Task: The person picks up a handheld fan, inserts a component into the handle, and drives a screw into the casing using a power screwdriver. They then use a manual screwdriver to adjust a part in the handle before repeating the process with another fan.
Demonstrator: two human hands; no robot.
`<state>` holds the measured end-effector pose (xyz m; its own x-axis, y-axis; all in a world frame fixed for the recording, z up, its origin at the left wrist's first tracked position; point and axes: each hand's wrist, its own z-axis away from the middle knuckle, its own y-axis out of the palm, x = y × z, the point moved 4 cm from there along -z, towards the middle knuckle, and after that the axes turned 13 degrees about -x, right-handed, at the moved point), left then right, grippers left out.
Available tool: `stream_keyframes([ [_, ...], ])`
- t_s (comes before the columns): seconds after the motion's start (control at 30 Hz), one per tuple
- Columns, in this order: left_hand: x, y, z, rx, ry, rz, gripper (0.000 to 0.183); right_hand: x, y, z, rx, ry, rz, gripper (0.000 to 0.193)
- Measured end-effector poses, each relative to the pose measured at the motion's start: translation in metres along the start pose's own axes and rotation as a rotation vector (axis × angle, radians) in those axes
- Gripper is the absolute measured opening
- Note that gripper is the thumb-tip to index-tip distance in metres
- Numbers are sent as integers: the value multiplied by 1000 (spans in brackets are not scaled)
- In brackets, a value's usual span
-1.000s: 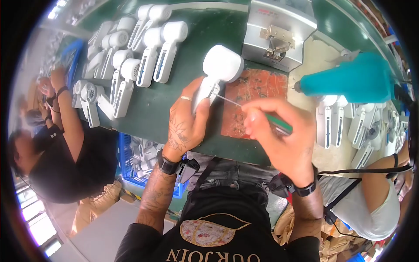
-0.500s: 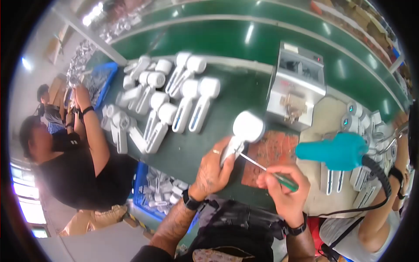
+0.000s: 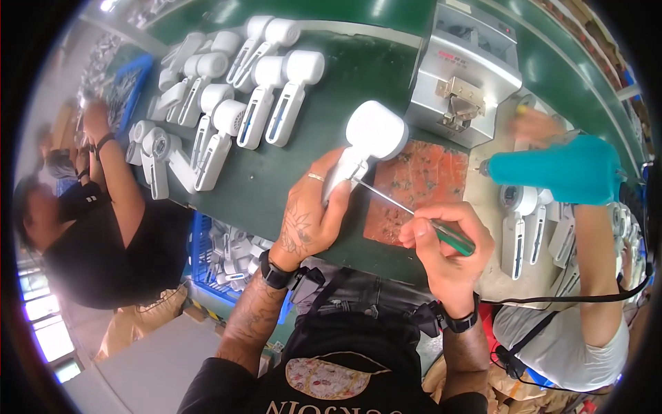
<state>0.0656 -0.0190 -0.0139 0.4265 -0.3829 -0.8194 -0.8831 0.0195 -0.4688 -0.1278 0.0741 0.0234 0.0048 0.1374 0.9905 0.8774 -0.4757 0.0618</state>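
My left hand (image 3: 309,217) is wrapped round the handle of a white handheld device (image 3: 376,131) with a thick round head, held tilted above the green table. In my right hand (image 3: 452,259) is a screwdriver (image 3: 449,237) with a green handle. Its thin metal shaft reaches left, and the tip meets the device's handle just below the head, near my left thumb. Whether the tip sits in a screw is too small to tell. Beneath the hands lies a worn reddish mat (image 3: 431,181).
Several similar white devices (image 3: 295,100) lie in rows at left. A metal machine (image 3: 463,83) stands behind the mat, and a teal power tool (image 3: 555,171) hangs at right. A blue crate (image 3: 201,252) of parts is lower left. Co-workers (image 3: 103,255) are on both sides.
The view has tilted downward, so the table things appear higher. The screwdriver tip remains at the device's handle. At right, the co-worker's arm has reached forward behind the teal tool.
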Motion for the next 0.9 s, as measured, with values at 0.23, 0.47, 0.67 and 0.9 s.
stream_keyframes([
  [0.23, 1, 0, 2, 8, -8, 7, 40, 3, -1, 0, 7, 30, 31, 13],
  [0.47, 1, 0, 0, 5, 37, -6, 41, 13, 5, -7, 40, 65, 99, 13],
  [0.67, 0, 0, 1, 17, 26, -10, 40, 16, 11, -8, 51, 87, 73, 10],
  [0.9, 3, 0, 2, 29, -39, -9, 40, 8, 6, -3, 58, 62, 40, 11],
])
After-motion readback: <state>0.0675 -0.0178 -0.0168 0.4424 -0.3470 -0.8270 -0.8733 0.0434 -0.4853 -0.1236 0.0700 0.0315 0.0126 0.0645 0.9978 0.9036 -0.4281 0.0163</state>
